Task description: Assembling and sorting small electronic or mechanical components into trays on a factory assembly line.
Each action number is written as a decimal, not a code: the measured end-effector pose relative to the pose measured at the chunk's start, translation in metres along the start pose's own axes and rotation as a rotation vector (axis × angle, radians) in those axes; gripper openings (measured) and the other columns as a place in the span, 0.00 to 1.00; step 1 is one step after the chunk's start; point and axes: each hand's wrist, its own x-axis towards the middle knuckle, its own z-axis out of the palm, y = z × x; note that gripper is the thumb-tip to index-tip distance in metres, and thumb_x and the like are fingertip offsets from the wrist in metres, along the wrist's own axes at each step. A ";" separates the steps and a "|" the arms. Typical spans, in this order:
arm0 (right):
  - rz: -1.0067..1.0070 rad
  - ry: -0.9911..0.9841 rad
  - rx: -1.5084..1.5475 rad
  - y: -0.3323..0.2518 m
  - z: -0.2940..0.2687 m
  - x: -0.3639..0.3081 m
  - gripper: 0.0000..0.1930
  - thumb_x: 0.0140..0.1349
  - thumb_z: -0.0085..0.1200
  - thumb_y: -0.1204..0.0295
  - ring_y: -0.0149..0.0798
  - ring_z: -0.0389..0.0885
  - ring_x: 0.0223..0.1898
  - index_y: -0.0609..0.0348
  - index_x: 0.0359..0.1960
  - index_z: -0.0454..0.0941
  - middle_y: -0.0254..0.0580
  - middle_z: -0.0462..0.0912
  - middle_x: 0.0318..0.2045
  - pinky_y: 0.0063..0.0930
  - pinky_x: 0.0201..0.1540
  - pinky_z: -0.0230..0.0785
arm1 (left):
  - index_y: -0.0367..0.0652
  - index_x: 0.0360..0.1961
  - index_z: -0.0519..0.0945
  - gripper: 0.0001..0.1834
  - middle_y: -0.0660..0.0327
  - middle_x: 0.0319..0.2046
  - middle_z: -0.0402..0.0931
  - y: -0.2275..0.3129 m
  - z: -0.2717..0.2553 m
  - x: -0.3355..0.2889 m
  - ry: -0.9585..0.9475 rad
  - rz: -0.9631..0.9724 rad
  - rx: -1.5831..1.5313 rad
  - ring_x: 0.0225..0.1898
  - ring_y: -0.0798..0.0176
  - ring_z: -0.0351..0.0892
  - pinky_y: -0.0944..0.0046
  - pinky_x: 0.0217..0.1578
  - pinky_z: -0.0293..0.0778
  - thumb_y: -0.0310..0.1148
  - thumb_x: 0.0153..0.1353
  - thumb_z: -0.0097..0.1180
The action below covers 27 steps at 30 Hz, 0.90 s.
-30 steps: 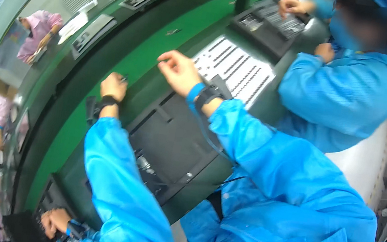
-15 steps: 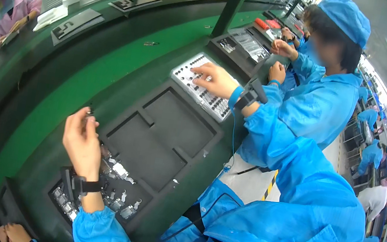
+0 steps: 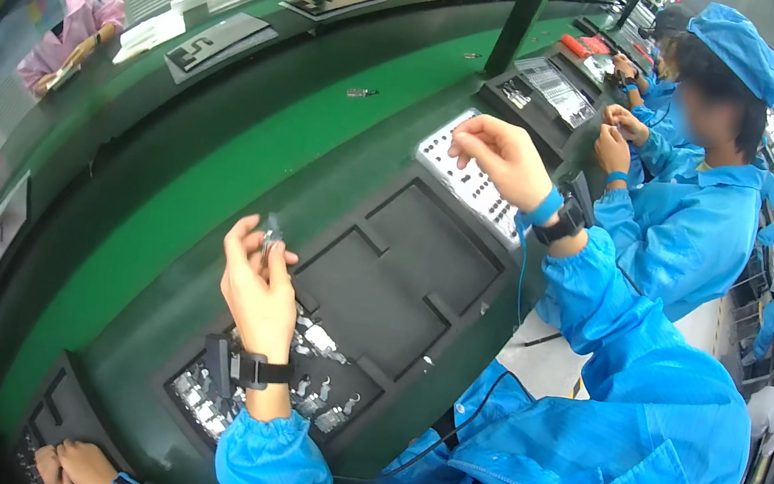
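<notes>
While our left hand pinches a small metal part between thumb and fingers, lifted above the black tray, our right hand hovers over the white tray of small pieces, fingers curled close; we cannot tell if it holds anything. More metal parts lie in the near compartment on the green tabletop. To do this step well, we judge we should keep the pinch firm, hold the part upright, and bring both hands together slowly.
</notes>
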 end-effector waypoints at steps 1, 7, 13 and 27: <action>0.033 -0.052 0.077 -0.042 0.016 0.002 0.10 0.70 0.54 0.71 0.30 0.86 0.35 0.66 0.43 0.81 0.41 0.86 0.31 0.28 0.39 0.80 | 0.36 0.55 0.74 0.15 0.58 0.40 0.78 -0.002 -0.001 -0.001 0.033 -0.065 -0.111 0.31 0.71 0.79 0.72 0.29 0.73 0.20 0.67 0.54; -0.582 -0.188 0.165 -0.108 0.168 0.037 0.10 0.65 0.53 0.70 0.51 0.83 0.39 0.64 0.42 0.80 0.50 0.83 0.36 0.40 0.42 0.78 | 0.34 0.38 0.77 0.08 0.67 0.27 0.73 0.017 -0.019 0.000 0.153 -0.076 -0.042 0.27 0.74 0.67 0.71 0.28 0.64 0.28 0.71 0.52; -0.447 -0.152 0.338 -0.055 0.219 0.019 0.08 0.68 0.49 0.71 0.55 0.80 0.36 0.63 0.37 0.77 0.49 0.80 0.31 0.43 0.39 0.74 | 0.33 0.57 0.77 0.20 0.54 0.45 0.82 -0.017 -0.041 0.014 0.148 -0.110 0.000 0.39 0.67 0.81 0.69 0.34 0.74 0.37 0.72 0.54; -0.446 -0.316 0.420 -0.059 0.209 0.015 0.07 0.68 0.50 0.71 0.51 0.82 0.36 0.61 0.38 0.78 0.45 0.84 0.34 0.40 0.38 0.73 | 0.27 0.46 0.82 0.22 0.51 0.35 0.86 0.035 -0.039 -0.015 0.040 -0.055 0.272 0.36 0.60 0.85 0.64 0.39 0.79 0.42 0.69 0.59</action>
